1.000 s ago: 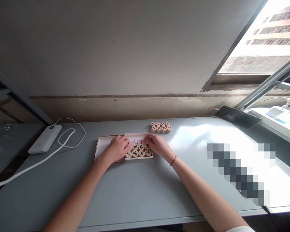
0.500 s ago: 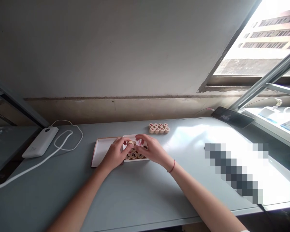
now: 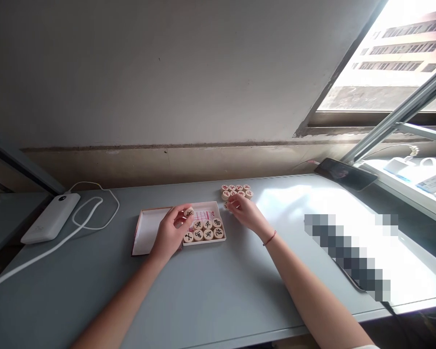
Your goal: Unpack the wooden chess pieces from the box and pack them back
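My left hand (image 3: 171,231) pinches a round wooden piece with a black character (image 3: 189,212) above the left side of a white box (image 3: 204,244). Inside the box several black-marked pieces (image 3: 208,234) stand in two rows, with pink lines on the bare bottom behind them. My right hand (image 3: 245,211) is beyond the box's right edge, fingers closed on another piece (image 3: 226,205), just in front of a block of red-marked pieces (image 3: 243,188). The fingers hide part of that block's front row.
The box's open lid (image 3: 150,232) lies at its left. A white power bank (image 3: 51,218) with a looping cable (image 3: 51,253) is at the far left. A phone (image 3: 345,173) leans at the back right. A pixelated dark object lies on the right of the desk (image 3: 218,300).
My right hand has left the box and moved right with a piece, up to the red-marked block. My left hand remains over the box with a piece, and more of the box's contents shows.
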`<state>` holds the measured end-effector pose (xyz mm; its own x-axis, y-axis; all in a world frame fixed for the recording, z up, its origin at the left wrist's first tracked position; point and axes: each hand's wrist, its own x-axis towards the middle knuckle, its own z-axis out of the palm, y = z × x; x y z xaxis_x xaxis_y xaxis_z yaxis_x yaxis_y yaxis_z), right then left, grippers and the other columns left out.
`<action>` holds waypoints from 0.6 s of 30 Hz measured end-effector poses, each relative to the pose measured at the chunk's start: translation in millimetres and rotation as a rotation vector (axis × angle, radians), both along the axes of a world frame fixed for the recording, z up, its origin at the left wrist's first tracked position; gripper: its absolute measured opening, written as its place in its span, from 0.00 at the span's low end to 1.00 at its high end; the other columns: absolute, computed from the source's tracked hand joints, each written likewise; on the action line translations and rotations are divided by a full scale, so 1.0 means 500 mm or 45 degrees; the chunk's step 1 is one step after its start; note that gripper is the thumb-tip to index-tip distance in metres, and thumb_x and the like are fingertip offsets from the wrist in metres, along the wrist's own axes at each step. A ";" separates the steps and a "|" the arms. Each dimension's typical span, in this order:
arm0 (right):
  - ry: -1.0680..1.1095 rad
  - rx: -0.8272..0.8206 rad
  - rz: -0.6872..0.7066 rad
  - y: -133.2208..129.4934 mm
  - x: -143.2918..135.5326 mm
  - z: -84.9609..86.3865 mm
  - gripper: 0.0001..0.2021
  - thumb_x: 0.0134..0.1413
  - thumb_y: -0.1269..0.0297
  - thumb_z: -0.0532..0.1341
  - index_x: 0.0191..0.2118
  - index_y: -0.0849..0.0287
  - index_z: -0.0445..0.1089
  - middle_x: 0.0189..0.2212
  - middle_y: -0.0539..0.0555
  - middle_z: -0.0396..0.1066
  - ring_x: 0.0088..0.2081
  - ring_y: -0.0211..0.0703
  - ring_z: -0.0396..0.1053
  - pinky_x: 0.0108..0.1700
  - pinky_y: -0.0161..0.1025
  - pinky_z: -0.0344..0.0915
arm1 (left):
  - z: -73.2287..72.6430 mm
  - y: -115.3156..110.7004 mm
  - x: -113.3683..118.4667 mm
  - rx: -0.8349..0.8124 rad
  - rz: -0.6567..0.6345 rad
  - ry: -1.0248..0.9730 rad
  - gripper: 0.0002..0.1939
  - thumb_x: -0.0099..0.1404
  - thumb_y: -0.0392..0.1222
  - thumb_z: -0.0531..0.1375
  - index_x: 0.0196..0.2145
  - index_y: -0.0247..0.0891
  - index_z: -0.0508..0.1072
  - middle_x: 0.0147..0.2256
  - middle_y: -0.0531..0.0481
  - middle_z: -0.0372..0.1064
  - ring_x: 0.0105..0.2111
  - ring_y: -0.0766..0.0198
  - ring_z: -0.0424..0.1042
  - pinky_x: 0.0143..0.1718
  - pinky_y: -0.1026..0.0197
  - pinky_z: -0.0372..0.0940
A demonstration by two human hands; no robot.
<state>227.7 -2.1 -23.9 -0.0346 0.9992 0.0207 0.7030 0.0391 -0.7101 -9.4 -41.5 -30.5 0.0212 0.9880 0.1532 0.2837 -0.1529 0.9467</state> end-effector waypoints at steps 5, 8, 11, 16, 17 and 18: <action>-0.219 0.190 -0.026 -0.009 -0.018 -0.002 0.06 0.58 0.62 0.53 0.37 0.57 0.65 0.31 0.54 0.71 0.30 0.42 0.68 0.31 0.36 0.59 | 0.014 -0.010 0.002 0.200 -0.053 0.297 0.15 0.63 0.45 0.58 0.47 0.42 0.70 0.39 0.50 0.70 0.33 0.66 0.72 0.37 0.62 0.70; -0.006 0.331 0.208 -0.047 -0.071 0.015 0.10 0.59 0.57 0.55 0.40 0.56 0.65 0.32 0.53 0.71 0.29 0.39 0.66 0.31 0.35 0.60 | 0.020 -0.019 0.007 0.454 -0.064 0.601 0.13 0.65 0.45 0.57 0.46 0.41 0.70 0.35 0.50 0.70 0.31 0.65 0.71 0.37 0.61 0.68; 0.187 0.311 0.389 -0.088 -0.122 0.032 0.09 0.55 0.56 0.59 0.39 0.55 0.65 0.32 0.51 0.72 0.28 0.37 0.66 0.30 0.33 0.61 | 0.019 -0.025 0.011 0.610 -0.085 0.749 0.11 0.67 0.43 0.55 0.46 0.42 0.69 0.36 0.50 0.71 0.30 0.64 0.70 0.35 0.62 0.67; 0.193 0.326 0.238 -0.082 -0.109 0.042 0.06 0.56 0.61 0.57 0.38 0.55 0.67 0.31 0.51 0.72 0.30 0.37 0.68 0.32 0.33 0.63 | 0.020 -0.024 0.009 0.642 -0.076 0.866 0.16 0.68 0.46 0.54 0.52 0.42 0.66 0.39 0.48 0.71 0.37 0.61 0.72 0.40 0.61 0.66; 0.113 0.355 0.163 -0.071 -0.093 0.041 0.06 0.55 0.62 0.56 0.37 0.56 0.67 0.32 0.52 0.72 0.31 0.38 0.68 0.32 0.33 0.63 | 0.022 -0.022 0.006 0.604 -0.054 0.911 0.18 0.68 0.48 0.54 0.53 0.42 0.65 0.40 0.48 0.71 0.38 0.61 0.71 0.40 0.61 0.66; 0.012 0.378 0.093 -0.059 -0.076 0.039 0.06 0.55 0.63 0.56 0.36 0.56 0.68 0.32 0.53 0.72 0.32 0.39 0.68 0.33 0.34 0.62 | 0.023 -0.020 0.002 0.548 -0.032 0.967 0.19 0.68 0.49 0.53 0.54 0.42 0.65 0.41 0.48 0.70 0.37 0.61 0.71 0.39 0.61 0.66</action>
<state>189.7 -31.7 -4.6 -0.1045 0.9442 0.3125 0.6839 0.2963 -0.6666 -8.2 -51.7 -18.8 0.2899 0.8452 0.4489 0.8062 -0.4684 0.3615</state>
